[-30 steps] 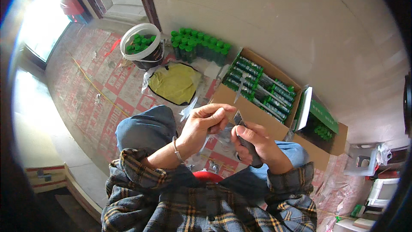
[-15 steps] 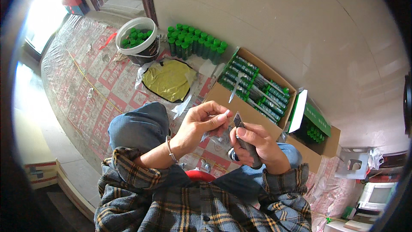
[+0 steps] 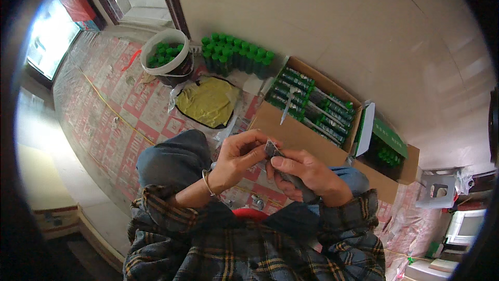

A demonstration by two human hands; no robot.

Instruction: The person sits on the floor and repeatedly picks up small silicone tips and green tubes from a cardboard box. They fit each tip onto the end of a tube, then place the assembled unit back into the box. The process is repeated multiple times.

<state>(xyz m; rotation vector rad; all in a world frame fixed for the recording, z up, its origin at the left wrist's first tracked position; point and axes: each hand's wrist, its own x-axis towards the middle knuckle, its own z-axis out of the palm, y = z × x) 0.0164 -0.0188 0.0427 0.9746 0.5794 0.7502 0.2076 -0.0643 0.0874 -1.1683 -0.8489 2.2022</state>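
Note:
My right hand (image 3: 306, 173) is wrapped round a utility knife (image 3: 302, 186). The knife is held at a slant, its dark blade end up and toward the left. My left hand (image 3: 243, 156) is closed in a pinch, with thumb and forefinger right at the blade end. Whatever lies between those fingertips is hidden or too small to name. Both hands are close together over the gap between my bent knees.
An open cardboard box (image 3: 306, 138) of green-capped tubes lies ahead on the right, a pale nozzle-like piece (image 3: 287, 107) on it. Beside it stands a green carton (image 3: 382, 141). Toward the wall are green-capped bottles (image 3: 236, 55), a white-rimmed bucket (image 3: 182, 68) and a yellow cloth (image 3: 208, 102).
My hands have come together: the knife's blade end has moved left and down to my left fingertips. Both hands keep their grip. The whole view has shifted slightly.

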